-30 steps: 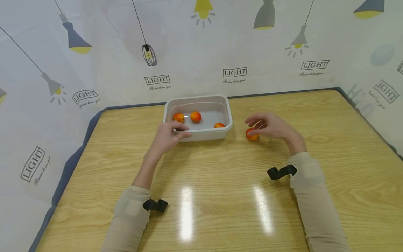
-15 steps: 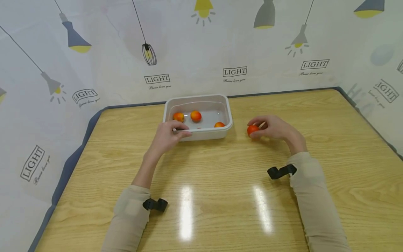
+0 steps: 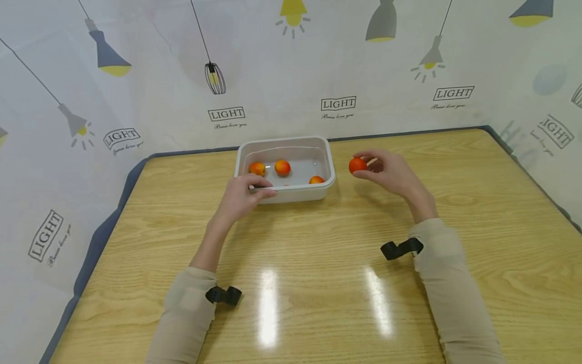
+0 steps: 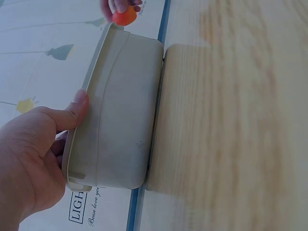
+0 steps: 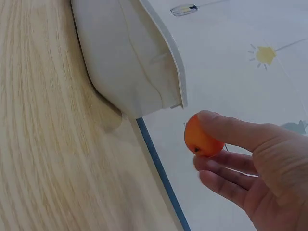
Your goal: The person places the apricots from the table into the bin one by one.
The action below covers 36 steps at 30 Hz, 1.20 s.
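My right hand (image 3: 386,172) holds a small round orange-red fruit (image 3: 357,166) between thumb and fingers, raised off the table just right of a light grey plastic bin (image 3: 297,195). A small dark stem spot shows on the held fruit (image 5: 202,137) in the right wrist view. With thumb and fingers my left hand (image 3: 241,199) pinches the bin's near rim at its left corner. Inside lie several similar fruits: one (image 3: 257,169) at the left, another (image 3: 282,168) beside it, and a third (image 3: 317,180) partly hidden by the near wall.
The bin stands upright near the back edge of the wooden table (image 3: 318,263). Behind the table hangs a pale cloth (image 3: 282,76) printed with lamps and lettering. A black wrist camera (image 3: 224,296) sits on the left sleeve, another camera (image 3: 402,248) on the right.
My right hand has closed its fingers on the fruit, lifted it off the table and brought it slightly toward the bin. The left hand and bin have stayed in place.
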Tool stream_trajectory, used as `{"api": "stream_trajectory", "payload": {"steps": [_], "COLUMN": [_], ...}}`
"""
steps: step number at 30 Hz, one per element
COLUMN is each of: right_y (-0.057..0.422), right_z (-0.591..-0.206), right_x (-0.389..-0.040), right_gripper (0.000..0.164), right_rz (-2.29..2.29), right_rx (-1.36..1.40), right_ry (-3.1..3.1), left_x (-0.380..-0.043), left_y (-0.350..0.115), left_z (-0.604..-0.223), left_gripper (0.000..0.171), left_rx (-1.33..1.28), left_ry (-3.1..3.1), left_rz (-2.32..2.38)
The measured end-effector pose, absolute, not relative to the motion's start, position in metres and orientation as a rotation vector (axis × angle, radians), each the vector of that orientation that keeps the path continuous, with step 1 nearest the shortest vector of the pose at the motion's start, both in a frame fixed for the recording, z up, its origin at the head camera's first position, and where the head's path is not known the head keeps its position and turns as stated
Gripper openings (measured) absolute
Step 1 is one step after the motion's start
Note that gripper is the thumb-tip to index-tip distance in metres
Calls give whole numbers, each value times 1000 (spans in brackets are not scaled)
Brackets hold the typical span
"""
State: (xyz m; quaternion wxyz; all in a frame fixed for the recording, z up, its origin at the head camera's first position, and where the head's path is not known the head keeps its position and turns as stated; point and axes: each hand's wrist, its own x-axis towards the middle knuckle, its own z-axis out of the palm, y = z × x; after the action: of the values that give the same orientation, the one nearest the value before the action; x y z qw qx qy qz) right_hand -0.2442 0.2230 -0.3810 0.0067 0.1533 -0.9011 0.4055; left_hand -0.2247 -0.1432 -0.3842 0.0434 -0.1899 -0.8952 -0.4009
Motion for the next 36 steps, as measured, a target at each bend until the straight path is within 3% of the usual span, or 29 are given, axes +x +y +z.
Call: {"api": "stream_trajectory", "payload": {"steps": [27, 36], "right_y": [153, 148], "right_z": [-366, -369], "right_x": [-229, -230], "right_gripper": [39, 48], "right_rz": [1209, 1252], "right_rx": [830, 828], "right_ry": [-2530, -2498], "left_x": [-223, -224], "left_y": [-145, -145], "left_z": [-383, -384], "left_gripper": [19, 19], "left_rx": [-581, -595], "left_ry": [-2752, -2733], "left_rz": [-1201, -1199]}}
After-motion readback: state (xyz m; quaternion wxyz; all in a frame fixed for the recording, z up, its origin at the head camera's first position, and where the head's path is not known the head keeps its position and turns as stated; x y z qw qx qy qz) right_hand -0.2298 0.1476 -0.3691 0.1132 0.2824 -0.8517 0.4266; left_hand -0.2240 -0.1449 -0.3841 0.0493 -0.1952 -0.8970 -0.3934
